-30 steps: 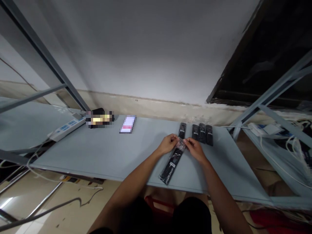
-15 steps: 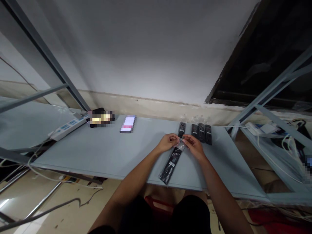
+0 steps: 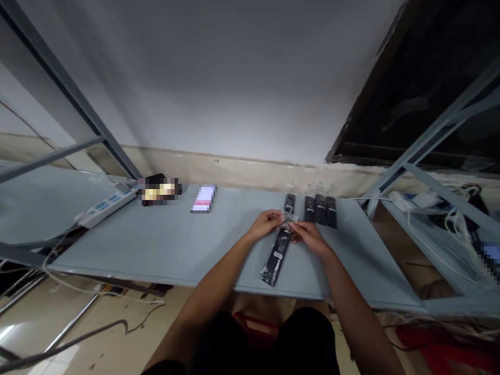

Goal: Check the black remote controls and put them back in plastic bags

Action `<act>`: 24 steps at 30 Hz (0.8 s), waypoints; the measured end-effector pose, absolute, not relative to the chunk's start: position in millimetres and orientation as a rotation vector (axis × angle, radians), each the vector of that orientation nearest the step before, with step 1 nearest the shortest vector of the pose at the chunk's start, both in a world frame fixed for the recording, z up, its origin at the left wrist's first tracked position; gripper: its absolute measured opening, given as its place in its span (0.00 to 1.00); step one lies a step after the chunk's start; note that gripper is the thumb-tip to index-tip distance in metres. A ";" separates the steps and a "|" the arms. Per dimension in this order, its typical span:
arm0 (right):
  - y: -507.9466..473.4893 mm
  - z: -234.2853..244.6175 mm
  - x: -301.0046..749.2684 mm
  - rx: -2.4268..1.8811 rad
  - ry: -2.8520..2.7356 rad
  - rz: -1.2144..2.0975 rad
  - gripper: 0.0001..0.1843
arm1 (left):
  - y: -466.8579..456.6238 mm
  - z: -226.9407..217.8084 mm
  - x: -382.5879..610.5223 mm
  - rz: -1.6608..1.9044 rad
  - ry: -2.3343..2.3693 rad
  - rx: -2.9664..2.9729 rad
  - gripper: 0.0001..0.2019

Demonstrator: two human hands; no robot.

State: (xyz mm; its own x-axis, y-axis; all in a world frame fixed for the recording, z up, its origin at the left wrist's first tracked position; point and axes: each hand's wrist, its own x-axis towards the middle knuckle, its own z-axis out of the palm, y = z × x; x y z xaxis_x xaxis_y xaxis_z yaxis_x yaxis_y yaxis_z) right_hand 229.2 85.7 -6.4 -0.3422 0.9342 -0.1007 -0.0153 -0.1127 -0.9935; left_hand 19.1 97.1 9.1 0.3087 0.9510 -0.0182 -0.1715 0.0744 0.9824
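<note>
Two pinches at the top of a clear bag

The black item in its clear bag (image 3: 278, 255) slants across the right half of the worktop (image 3: 156, 245), its lower end near the front edge and its top toward the back edge. For this handling of the film, the person would do well to keep both pinches level, draw the plastic flat with an even, light pull, and keep the item low in the bag; a harder tug on one side could crease or tear it.

The left hand (image 3: 267, 224) has its thumb and fingertips closed narrowly on the film's left side. The right hand (image 3: 311, 235) pinches the right side, its other fingers curled beneath; their exact grip is too small to tell. Just beyond lies another black item (image 3: 289, 200), with three dark packets (image 3: 320, 210) toward the back right corner.
</note>
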 end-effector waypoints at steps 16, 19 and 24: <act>87.7 -7.3 229.9 -0.993 -1.357 1.508 0.24 | 99.4 6.6 8.9 0.934 0.864 1.136 0.24; 88.3 -8.4 229.9 -0.974 -1.325 1.496 0.21 | 99.6 8.4 5.5 0.913 0.868 1.151 0.20; 86.2 -2.8 231.5 -0.921 -1.313 1.531 0.16 | 93.3 15.4 4.1 0.852 0.868 1.192 0.23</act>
